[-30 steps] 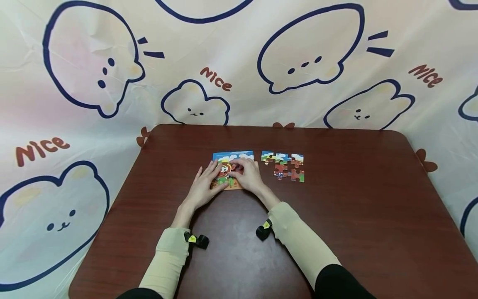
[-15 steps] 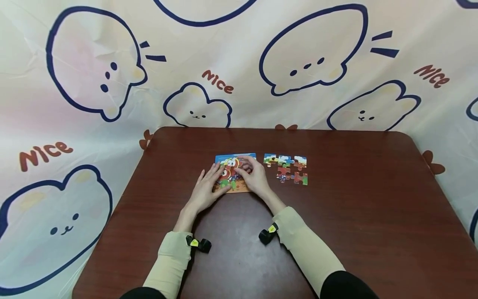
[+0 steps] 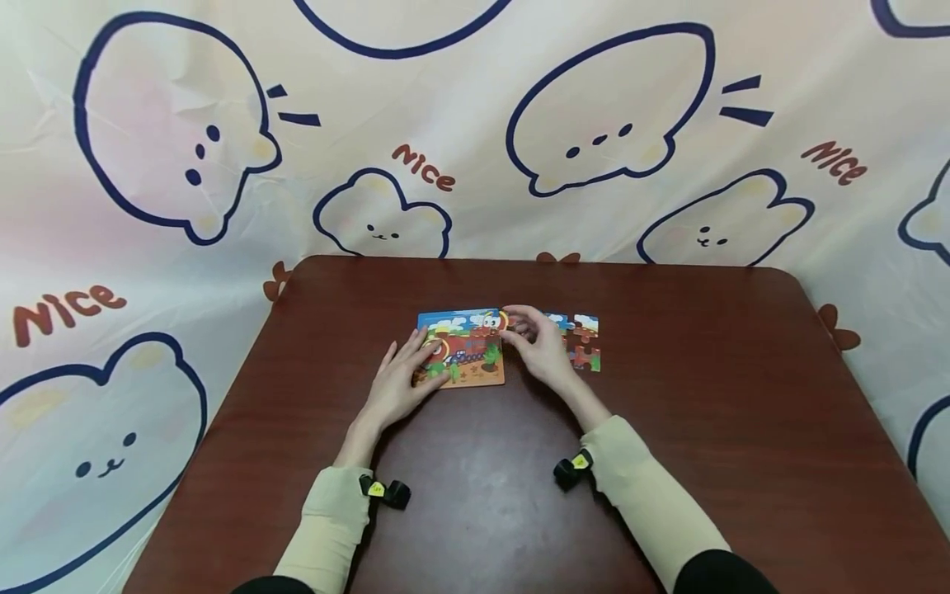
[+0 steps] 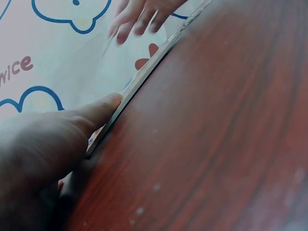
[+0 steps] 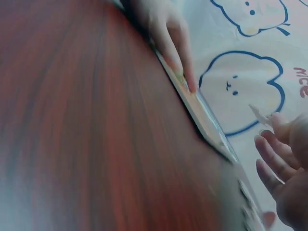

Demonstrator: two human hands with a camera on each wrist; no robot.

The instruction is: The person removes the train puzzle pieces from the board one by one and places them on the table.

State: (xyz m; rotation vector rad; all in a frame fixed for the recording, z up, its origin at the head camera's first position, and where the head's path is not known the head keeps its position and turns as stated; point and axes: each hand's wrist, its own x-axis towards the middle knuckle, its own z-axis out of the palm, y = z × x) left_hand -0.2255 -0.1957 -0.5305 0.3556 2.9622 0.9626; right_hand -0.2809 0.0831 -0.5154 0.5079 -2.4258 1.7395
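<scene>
A colourful cartoon jigsaw puzzle [image 3: 473, 378] lies flat on the brown table in the head view. My left hand [image 3: 392, 384] rests with straight fingers on its left side, and in the left wrist view the thumb [image 4: 103, 108] touches the edge of the board. Just off the puzzle's upper right side, my right hand [image 3: 545, 351] pinches a puzzle piece [image 5: 260, 115] between thumb and fingertips, raised above the table. Several loose puzzle pieces [image 3: 585, 327] lie to the right of the board, partly hidden behind that hand.
The brown table [image 3: 668, 429] reaches to a pale cartoon backdrop [image 3: 475, 107] along its far side. Black wrist cameras [image 3: 571, 473] are strapped to both wrists.
My right hand has moved right from over the puzzle toward the loose pieces, a puzzle piece in its pinch. More of the puzzle picture is uncovered. The left hand stays on the board.
</scene>
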